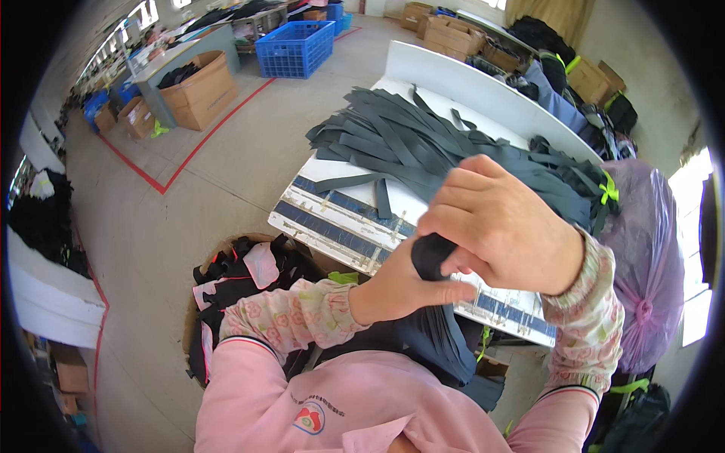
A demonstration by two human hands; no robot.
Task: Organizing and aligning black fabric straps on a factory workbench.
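While left fingers [447, 292] hold dark strap [430, 258], curled right fingers [455, 202] touching it

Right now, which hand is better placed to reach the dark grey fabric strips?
Probably the right hand: it lies nearer these strips than the left hand, though both touch a black fabric band.

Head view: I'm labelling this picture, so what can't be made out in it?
All in the head view:
- Left hand: some fingers, hidden by the black band and right hand.
- Black band: its ends, hidden by the hands.
- Purple bag: contents, veiled by its plastic.
- Carton: its dark contents, too small and far to identify.
- Pink shirt: cut off by the lower edge.
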